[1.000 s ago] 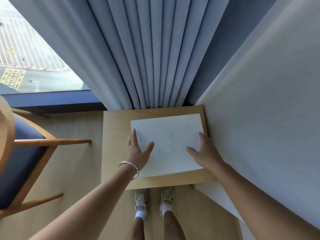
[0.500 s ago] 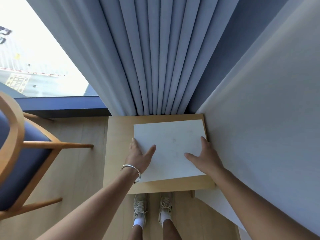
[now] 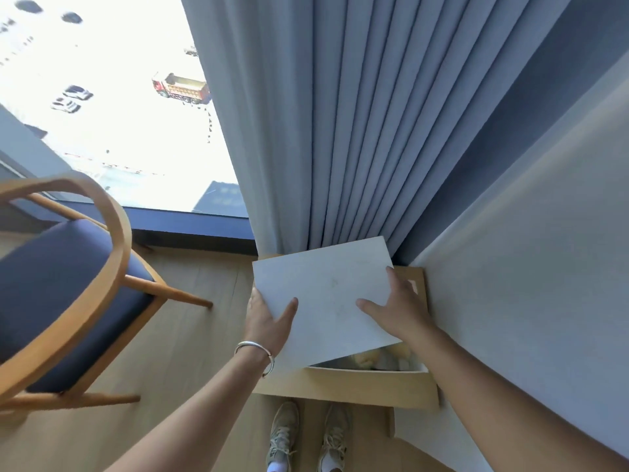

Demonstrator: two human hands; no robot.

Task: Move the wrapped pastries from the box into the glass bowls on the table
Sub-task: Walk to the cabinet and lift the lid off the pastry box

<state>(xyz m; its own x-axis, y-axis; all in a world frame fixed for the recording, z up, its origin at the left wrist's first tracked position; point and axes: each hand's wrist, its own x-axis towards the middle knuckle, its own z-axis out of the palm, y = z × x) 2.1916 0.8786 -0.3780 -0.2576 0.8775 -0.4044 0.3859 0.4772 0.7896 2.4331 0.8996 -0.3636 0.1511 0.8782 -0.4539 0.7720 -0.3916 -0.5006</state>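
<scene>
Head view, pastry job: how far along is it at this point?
Barely started. Both hands, left hand and right hand, hold the flat white box lid raised and tilted, exposing yellowish wrapped pastries inside the white box on the small wooden table. None has been taken out yet; no glass bowls are in view.
</scene>
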